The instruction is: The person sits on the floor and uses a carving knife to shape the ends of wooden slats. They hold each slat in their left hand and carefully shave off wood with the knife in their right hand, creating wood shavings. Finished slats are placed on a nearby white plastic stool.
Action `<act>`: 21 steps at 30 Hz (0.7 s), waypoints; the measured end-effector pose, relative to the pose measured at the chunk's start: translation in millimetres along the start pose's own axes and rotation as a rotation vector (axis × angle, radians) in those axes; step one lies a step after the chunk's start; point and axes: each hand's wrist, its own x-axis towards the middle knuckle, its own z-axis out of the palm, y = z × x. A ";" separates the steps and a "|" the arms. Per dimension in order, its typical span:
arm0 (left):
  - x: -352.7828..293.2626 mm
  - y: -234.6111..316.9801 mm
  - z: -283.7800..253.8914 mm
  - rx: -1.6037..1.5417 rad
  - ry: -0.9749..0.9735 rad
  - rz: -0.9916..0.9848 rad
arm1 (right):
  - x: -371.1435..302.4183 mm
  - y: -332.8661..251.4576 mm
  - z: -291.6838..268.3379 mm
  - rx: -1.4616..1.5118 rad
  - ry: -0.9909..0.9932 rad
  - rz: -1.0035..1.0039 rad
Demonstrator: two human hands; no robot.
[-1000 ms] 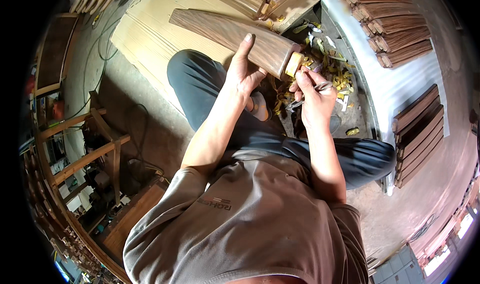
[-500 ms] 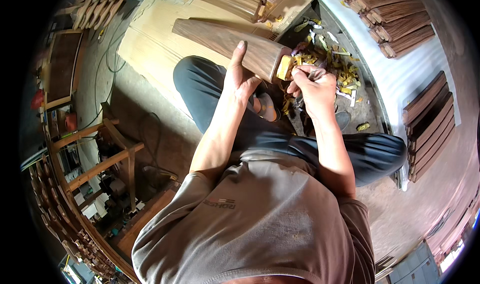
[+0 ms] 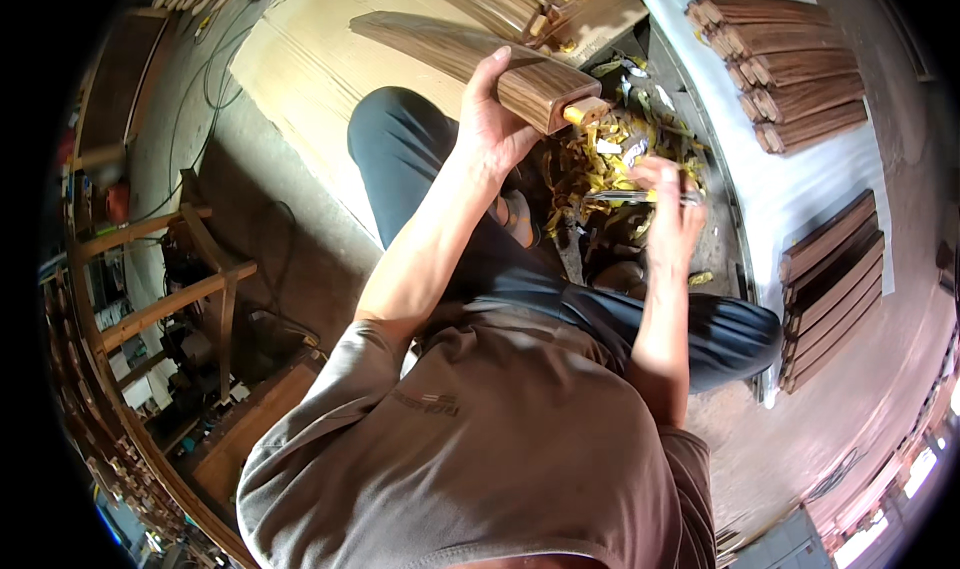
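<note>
My left hand (image 3: 492,119) is closed round the near edge of a long, tapered brown wooden piece (image 3: 470,61), its thumb on top. From the piece's right end sticks a short tenon (image 3: 585,112), partly bare wood with some yellow tape on its left part. Just below and right of it, apart from the wood, my right hand (image 3: 668,204) is closed on a slim, shiny knife-like tool (image 3: 625,197). Motion blurs its fingers. Beneath both hands lies a heap of yellow and white tape scraps (image 3: 580,169).
Several similar wooden pieces (image 3: 480,4) lie on cardboard (image 3: 300,79) ahead. To the right, a white sheet (image 3: 740,184) carries stacks of finished-looking brown pieces (image 3: 790,69) and slats (image 3: 835,294). A wooden frame (image 3: 180,299) stands at the left, with cables (image 3: 215,89) on the floor.
My right hand has moved away from the tenon, down and to the right, with the tool. Less yellow tape shows on the tenon, exposing wood. My left hand keeps its hold.
</note>
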 end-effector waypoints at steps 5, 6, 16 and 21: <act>-15.7 7.5 0.6 -0.236 -0.115 -0.055 | -4.0 -17.0 -43.1 0.394 -0.077 0.183; -16.0 6.0 -4.3 -0.235 -0.060 -0.040 | -11.9 -28.2 -36.7 0.611 -0.029 0.103; -25.3 -15.2 -56.6 -0.251 0.021 -0.075 | -36.2 -47.2 2.0 0.400 -0.038 -0.081; -29.0 -18.2 -51.9 -0.236 0.058 -0.031 | -37.8 -26.7 -8.1 0.079 -0.055 -0.353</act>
